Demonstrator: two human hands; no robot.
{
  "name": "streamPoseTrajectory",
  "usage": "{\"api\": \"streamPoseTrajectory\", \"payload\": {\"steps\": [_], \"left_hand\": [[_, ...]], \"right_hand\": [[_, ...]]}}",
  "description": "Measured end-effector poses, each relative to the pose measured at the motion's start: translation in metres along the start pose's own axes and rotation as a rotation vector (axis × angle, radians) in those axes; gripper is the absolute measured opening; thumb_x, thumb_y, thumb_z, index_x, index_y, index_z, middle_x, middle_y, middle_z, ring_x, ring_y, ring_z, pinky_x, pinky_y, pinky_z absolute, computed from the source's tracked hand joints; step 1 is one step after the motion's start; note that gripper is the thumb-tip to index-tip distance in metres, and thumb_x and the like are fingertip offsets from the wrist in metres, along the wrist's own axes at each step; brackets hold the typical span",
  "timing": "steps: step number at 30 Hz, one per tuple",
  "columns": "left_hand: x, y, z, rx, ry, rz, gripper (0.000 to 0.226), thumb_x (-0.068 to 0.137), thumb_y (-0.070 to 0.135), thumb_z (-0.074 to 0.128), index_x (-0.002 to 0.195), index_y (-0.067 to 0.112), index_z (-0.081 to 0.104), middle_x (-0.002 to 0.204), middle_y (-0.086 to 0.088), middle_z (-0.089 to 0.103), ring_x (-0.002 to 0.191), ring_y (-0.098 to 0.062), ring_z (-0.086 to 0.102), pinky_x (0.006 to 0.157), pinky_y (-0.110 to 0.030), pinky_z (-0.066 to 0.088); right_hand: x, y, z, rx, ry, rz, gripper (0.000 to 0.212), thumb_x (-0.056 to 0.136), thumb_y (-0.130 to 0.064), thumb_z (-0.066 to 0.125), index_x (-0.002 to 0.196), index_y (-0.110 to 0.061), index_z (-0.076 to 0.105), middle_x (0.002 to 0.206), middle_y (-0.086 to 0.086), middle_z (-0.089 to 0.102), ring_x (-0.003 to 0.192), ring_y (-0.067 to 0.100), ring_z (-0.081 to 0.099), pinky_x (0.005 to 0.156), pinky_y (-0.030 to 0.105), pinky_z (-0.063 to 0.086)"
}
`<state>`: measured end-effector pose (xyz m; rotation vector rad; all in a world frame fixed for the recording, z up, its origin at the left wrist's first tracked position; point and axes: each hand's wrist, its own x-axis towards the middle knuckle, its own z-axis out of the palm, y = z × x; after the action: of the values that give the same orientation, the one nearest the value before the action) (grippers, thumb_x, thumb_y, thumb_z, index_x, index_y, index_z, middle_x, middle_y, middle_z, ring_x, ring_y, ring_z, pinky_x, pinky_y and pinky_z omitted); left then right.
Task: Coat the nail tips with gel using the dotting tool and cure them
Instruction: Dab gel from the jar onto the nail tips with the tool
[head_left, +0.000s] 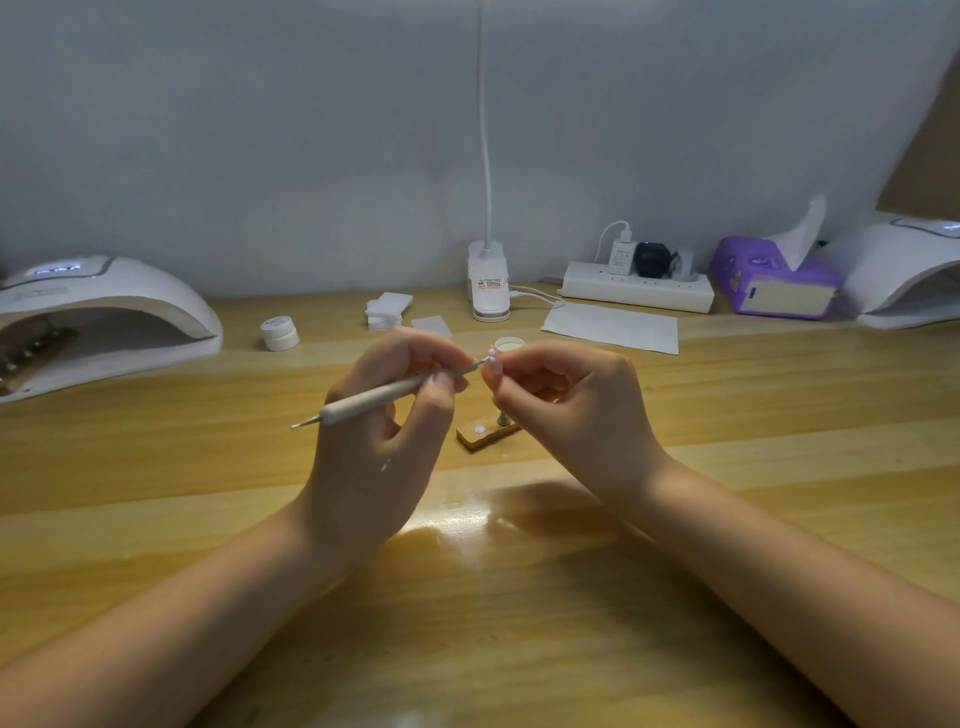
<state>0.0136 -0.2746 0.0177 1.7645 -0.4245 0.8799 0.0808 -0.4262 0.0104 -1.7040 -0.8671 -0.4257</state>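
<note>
**Dotting tool laid against nail tip above the desk**

Left hand (384, 421) curled round the dotting tool (374, 397), fingers and thumb pinching the shaft near its working end. Tool's long axis slanting from lower left to upper right: bare metal rear point low and to the left, clear of the hand, working tip raised and aimed right, meeting the nail tip (491, 361). Right hand (566, 400) curled too, fingertips pinching that small pale nail tip, or the post under it; which one, impossible to tell. Both hands raised above the wooden desk (156, 467), forearms coming in from the lower corners.

Directly below and between the hands, a small wooden stand (485, 434) flat on the desk, with a white round dot on top and one short metal post upright at its right end. Just behind the hands, an open gel pot (509, 344), partly hidden by the fingers. Further left, a closed white jar (279, 333).

Desk surface of pale yellow-brown plank stripes, glossy, with a bright glare patch near the wrists. At far left, a white curing lamp (104, 317) with a lit display and a dark strip of items inside its mouth; a second curing lamp (904, 275) at far right. Along the back edge: a stack of white wipes (387, 309), a clip lamp base (488, 283) with a white gooseneck rising out of view, a power strip (636, 291) with plugs, a sheet of paper (613, 327), a purple tissue pack (769, 278). Behind everything, a plain grey-white wall (260, 130).
</note>
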Motion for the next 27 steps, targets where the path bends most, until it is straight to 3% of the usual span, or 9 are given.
{"api": "streamPoseTrajectory", "payload": {"steps": [12, 21, 27], "left_hand": [[-0.0004, 0.0037, 0.0003, -0.034, 0.044, 0.018, 0.017, 0.086, 0.018, 0.048, 0.093, 0.009, 0.060, 0.089, -0.005, 0.065, 0.085, -0.018, 0.065, 0.076, -0.041, 0.057], [0.0000, 0.0048, 0.0005, -0.039, 0.041, 0.089, 0.014, 0.087, 0.015, 0.047, 0.094, 0.011, 0.059, 0.090, -0.003, 0.063, 0.085, -0.017, 0.064, 0.077, -0.035, 0.056], [-0.0009, 0.0038, 0.0009, -0.036, 0.019, 0.115, 0.014, 0.088, 0.013, 0.046, 0.095, 0.011, 0.058, 0.091, -0.004, 0.064, 0.085, -0.018, 0.064, 0.077, -0.033, 0.055]], "right_hand": [[0.0004, -0.0019, -0.0008, 0.011, 0.004, -0.021, 0.007, 0.087, -0.010, 0.070, 0.091, -0.008, 0.074, 0.076, 0.002, 0.072, 0.069, 0.017, 0.067, 0.065, 0.038, 0.056], [0.0015, -0.0028, -0.0016, 0.004, 0.056, -0.108, 0.013, 0.087, -0.016, 0.068, 0.098, -0.021, 0.068, 0.081, 0.003, 0.072, 0.074, 0.015, 0.070, 0.064, 0.036, 0.058], [0.0019, -0.0020, -0.0006, -0.020, 0.064, -0.116, 0.010, 0.087, -0.014, 0.068, 0.097, -0.014, 0.072, 0.080, 0.002, 0.072, 0.073, 0.015, 0.069, 0.065, 0.037, 0.057]]}}
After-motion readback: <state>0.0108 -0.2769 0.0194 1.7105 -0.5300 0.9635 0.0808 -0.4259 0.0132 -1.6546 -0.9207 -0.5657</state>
